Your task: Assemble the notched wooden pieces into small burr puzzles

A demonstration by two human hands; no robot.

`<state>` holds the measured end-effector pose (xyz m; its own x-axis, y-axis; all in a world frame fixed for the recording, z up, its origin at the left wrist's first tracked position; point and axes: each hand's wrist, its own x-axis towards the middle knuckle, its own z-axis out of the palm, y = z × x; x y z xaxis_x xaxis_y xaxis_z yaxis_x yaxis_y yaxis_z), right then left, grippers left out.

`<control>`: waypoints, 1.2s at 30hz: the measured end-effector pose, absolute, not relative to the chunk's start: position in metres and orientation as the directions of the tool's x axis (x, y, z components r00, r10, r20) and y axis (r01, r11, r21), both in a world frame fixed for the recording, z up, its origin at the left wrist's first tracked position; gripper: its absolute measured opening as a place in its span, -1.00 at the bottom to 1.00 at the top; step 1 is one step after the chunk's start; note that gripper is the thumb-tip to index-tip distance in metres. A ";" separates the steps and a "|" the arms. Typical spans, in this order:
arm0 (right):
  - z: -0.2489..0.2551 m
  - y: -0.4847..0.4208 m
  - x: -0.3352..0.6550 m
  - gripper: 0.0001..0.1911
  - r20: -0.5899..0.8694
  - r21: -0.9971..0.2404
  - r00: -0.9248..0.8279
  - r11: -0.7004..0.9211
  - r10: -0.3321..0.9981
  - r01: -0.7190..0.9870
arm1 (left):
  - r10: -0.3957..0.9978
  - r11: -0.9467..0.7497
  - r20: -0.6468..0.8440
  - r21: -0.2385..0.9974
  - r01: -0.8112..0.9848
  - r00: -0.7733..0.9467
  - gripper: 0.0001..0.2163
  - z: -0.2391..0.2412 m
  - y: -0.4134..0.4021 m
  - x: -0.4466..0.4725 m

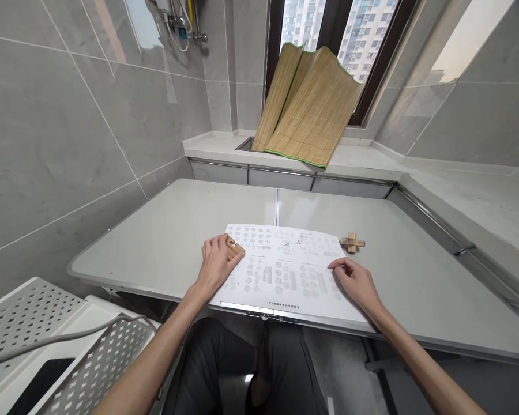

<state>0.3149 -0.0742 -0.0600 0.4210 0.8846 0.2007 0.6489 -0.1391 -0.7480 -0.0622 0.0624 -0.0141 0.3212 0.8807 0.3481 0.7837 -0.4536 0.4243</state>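
Seated at a grey folding table (168, 242), pale matte top, rounded corners, a seam down the middle. Left hand (216, 262) closed on a small wooden block (233, 249), notched, light brown, pinched between thumb and fingertips at the left edge of the sheet (281, 271). Right hand (354, 279) resting on the sheet's right edge, fingers loosely curled and holding nothing, tips touching paper. Sheet flat, white, printed with rows of small grey diagrams, near edge overhanging the table slightly. Beyond its top right corner, apart from both hands, a wooden burr puzzle (352, 242): short square bars crossed and interlocked, same pale wood. Judging by this, an early step: one piece in hand, diagram being consulted. Next move likely calling for matching the block's notches to a figure, then a precise two-handed fit; smooth small wood, easy to turn, easy to slip. Behind, a folded bamboo mat (311, 109), ribbed, green-edged, leaning at the window.
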 end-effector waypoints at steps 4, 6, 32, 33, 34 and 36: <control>-0.059 -0.075 0.315 -0.72 0.195 -0.750 0.423 -0.143 0.885 0.645 | 0.844 -0.534 0.292 0.524 0.663 0.449 -0.46 -0.004 0.038 -0.027; -0.058 -0.075 0.314 -0.71 0.183 -0.751 0.427 -0.154 0.886 0.642 | 0.800 -0.566 0.225 0.590 0.575 0.557 -0.43 -0.002 0.023 -0.004; -0.017 -0.106 0.257 -0.73 0.195 -0.632 0.002 0.124 0.981 0.765 | 0.667 -0.625 0.181 0.664 0.411 0.723 -0.07 -0.018 0.008 0.001; -0.016 -0.109 0.251 -0.71 0.193 -0.620 -0.015 0.133 0.981 0.774 | 0.664 -0.628 0.184 0.663 0.407 0.724 -0.07 -0.019 0.008 0.001; -0.016 -0.110 0.247 -0.69 0.191 -0.609 -0.023 0.137 0.981 0.781 | 0.661 -0.631 0.188 0.662 0.404 0.726 -0.07 -0.020 0.008 0.001; -0.017 -0.112 0.239 -0.63 0.184 -0.592 -0.021 0.128 0.983 0.796 | 0.656 -0.639 0.198 0.660 0.396 0.728 -0.09 -0.021 0.008 0.001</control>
<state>0.2394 -0.1116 -0.0172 -0.0205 0.9826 0.1845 0.7961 0.1277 -0.5915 0.0012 0.0081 -0.0212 0.7285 0.6557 0.1983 0.3956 -0.6390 0.6596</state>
